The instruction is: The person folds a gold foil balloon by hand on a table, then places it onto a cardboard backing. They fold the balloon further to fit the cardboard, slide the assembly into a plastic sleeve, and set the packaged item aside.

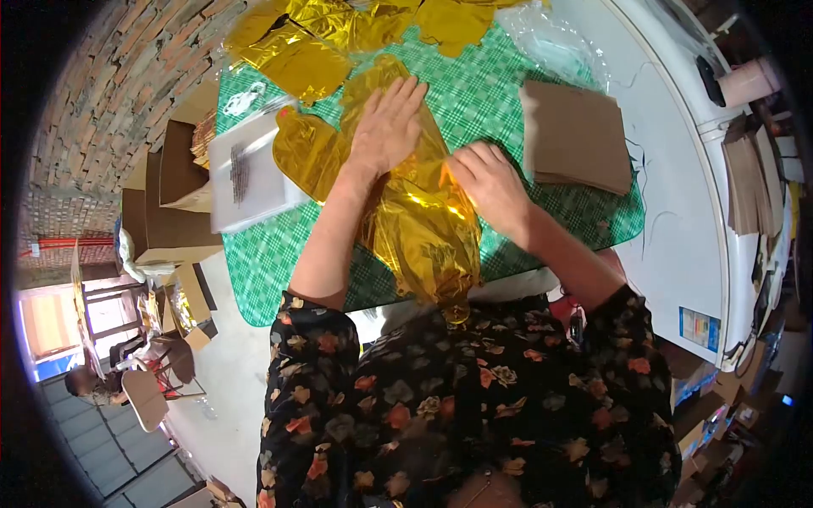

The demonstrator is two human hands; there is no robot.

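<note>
Under the left grip, gold foil

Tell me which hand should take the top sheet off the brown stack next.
Right, most likely. The right hand is at the gold foil's edge, nearer the brown stack; the left hand is spread on the foil, farther away.

The golden foil balloon was shiny, wrinkled and not inflated; it lay lengthwise on the green checked table, its narrow end past the near edge.
</note>
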